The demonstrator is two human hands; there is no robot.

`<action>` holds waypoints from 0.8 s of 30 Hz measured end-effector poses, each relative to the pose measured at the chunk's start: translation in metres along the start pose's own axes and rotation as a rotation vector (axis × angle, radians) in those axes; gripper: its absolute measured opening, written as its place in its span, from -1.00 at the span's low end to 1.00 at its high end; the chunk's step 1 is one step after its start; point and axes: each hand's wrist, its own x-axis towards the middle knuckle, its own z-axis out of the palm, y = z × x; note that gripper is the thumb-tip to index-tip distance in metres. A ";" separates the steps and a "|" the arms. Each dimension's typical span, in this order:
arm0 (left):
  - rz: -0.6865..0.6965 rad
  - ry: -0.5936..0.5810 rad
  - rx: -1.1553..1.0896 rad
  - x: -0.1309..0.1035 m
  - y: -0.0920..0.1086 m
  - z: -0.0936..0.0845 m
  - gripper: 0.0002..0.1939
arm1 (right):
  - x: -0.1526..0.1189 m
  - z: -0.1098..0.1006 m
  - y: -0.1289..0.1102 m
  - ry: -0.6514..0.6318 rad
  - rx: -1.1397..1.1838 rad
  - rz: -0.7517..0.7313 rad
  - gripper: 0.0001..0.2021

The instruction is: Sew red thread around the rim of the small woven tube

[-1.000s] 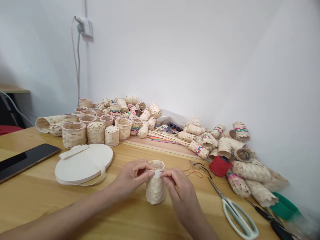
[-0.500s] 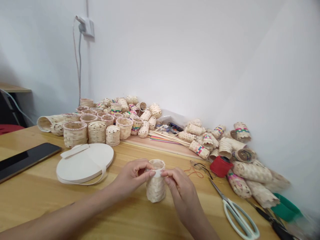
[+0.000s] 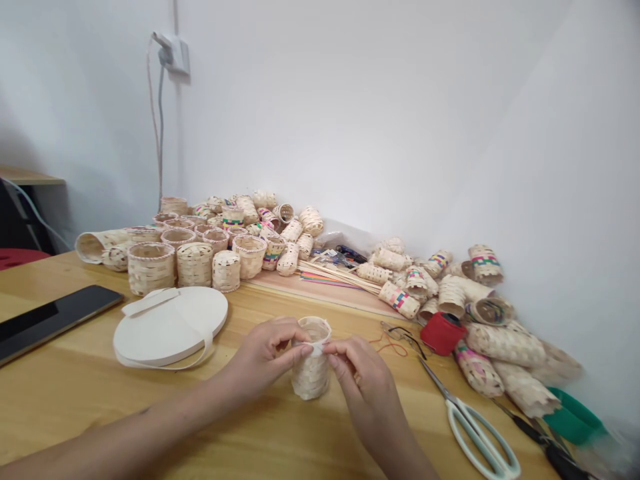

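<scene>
A small woven basket [image 3: 310, 377] of pale strips is held over the table, its round opening facing up and tilted slightly toward me. My left hand [image 3: 273, 350] pinches the left part of its rim between thumb and fingers. On the right part of the rim, my right hand [image 3: 356, 368] is closed in a similar pinch, its fingertips close to the left thumb. A pale band lies along the rim between the fingertips; its details are too small to tell.
Left of my hands lies a white ribbon roll [image 3: 170, 327], with a phone [image 3: 55, 320] beyond it. Scissors [image 3: 473, 423], a red roll [image 3: 443, 333] and orange thread [image 3: 390, 345] are at the right. Several woven baskets [image 3: 151, 269] stand behind; more lie piled at the right.
The basket's lower end has swung slightly up and left, so it tilts a little more. Both hands keep their pinch on the rim.
</scene>
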 end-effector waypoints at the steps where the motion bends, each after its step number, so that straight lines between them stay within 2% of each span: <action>1: 0.030 0.007 0.032 -0.001 0.000 0.000 -0.82 | 0.000 0.000 -0.001 0.001 -0.014 -0.002 -0.87; 6: 0.284 0.096 0.339 -0.007 -0.005 0.003 -0.83 | -0.001 0.004 -0.003 0.010 -0.034 0.040 -0.84; 10: 0.425 0.161 0.475 -0.008 -0.008 0.007 -0.81 | -0.001 0.013 -0.004 -0.018 0.065 0.185 -0.83; 16: 0.479 0.183 0.510 -0.007 -0.006 0.012 -0.76 | -0.002 0.025 -0.007 -0.041 0.366 0.449 -0.80; 24: 0.548 0.114 0.523 -0.008 -0.010 0.013 -0.78 | 0.002 0.024 0.000 -0.022 0.550 0.502 -0.76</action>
